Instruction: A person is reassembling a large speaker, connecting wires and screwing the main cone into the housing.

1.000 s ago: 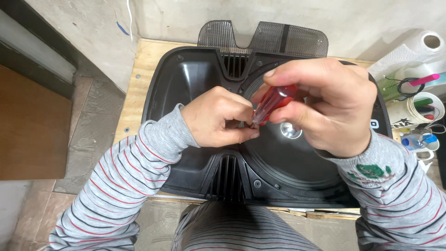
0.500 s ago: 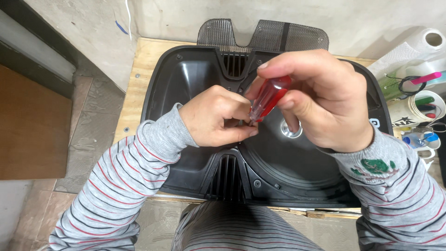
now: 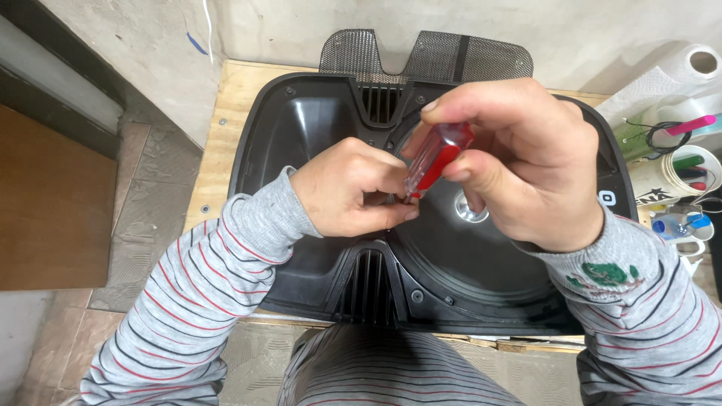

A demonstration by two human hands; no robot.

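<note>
A black plastic housing (image 3: pixel 301 143) with vent slots and a round recessed part lies flat on a wooden board (image 3: pixel 233 105). My right hand (image 3: pixel 519 165) grips a screwdriver with a clear red handle (image 3: pixel 436 158), tilted down to the left over the housing's middle. My left hand (image 3: pixel 353 188) is closed around the screwdriver's lower end, fingers pinched at the shaft; the tip is hidden under them. A shiny metal hub (image 3: pixel 470 210) shows in the round recess just below my right hand.
A black mesh grille (image 3: pixel 429 54) leans at the board's far edge against the wall. At the right stand a paper towel roll (image 3: pixel 684 71) and cups holding pens and markers (image 3: pixel 677 177). Tiled floor (image 3: pixel 150 195) and a wooden panel (image 3: pixel 53 203) lie to the left.
My right hand with the red handle has risen slightly and shifted toward the far side. My left hand has stayed pinched at the shaft.
</note>
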